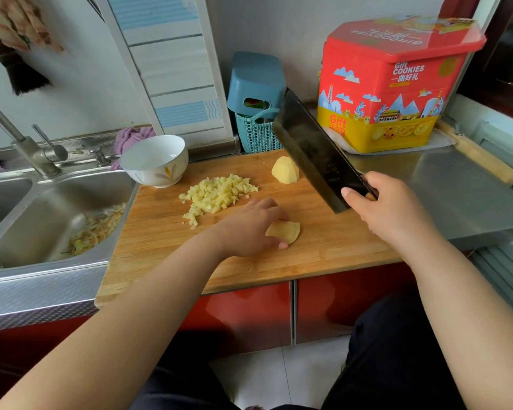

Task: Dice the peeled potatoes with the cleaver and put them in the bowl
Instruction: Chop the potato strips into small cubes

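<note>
On the wooden cutting board my left hand grips a peeled potato piece, flat side down, near the board's middle. My right hand holds the dark cleaver by its handle, blade raised above the board and angled up to the left. A second peeled potato piece sits at the board's far side, partly behind the blade. A heap of diced potato lies left of centre. The white bowl stands at the board's far left corner and looks empty.
A steel sink with peel scraps lies to the left, with a tap behind it. A red and yellow cookie tin stands at the back right on the steel counter. A blue basket is behind the board.
</note>
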Demonstrator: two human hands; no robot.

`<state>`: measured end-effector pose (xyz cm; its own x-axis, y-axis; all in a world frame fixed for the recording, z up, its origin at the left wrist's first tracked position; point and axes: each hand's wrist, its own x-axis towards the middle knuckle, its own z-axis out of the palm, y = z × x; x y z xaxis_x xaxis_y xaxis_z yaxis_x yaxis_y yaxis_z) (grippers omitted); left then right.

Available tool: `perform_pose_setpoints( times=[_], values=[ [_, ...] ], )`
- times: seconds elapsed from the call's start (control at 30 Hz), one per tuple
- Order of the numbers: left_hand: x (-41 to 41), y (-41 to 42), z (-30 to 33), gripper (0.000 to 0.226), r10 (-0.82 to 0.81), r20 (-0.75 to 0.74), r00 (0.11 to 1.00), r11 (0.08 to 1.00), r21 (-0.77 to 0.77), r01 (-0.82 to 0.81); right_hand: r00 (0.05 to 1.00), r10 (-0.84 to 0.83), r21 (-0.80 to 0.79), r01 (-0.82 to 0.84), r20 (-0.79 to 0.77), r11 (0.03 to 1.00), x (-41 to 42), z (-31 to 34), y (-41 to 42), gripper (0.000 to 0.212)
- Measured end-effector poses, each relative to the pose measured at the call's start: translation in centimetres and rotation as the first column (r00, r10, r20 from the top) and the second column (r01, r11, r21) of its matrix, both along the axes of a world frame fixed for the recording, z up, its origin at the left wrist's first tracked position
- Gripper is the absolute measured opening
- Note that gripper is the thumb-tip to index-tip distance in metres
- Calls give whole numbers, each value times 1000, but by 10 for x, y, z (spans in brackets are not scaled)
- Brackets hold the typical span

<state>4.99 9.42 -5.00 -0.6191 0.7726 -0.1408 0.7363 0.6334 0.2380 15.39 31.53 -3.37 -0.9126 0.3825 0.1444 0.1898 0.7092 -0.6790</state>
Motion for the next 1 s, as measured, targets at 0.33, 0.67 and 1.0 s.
perform_pose_setpoints(
  times=[0.33, 0.67, 1.0],
  values=[
    [16, -23, -9, 45, 120, -33, 992, 927, 360, -100, 937, 118, 294, -220, 328, 930, -5, 40, -4, 32],
    [19, -19, -22, 24, 162, -147, 976, 911, 403, -90, 860, 172, 319, -354, 480, 879, -12, 56, -16, 24],
    [4, -56, -15, 37, 215, 67, 974, 903, 367, -224, 849, 217, 192, -344, 482, 919, -9, 48, -14, 33]
  ],
)
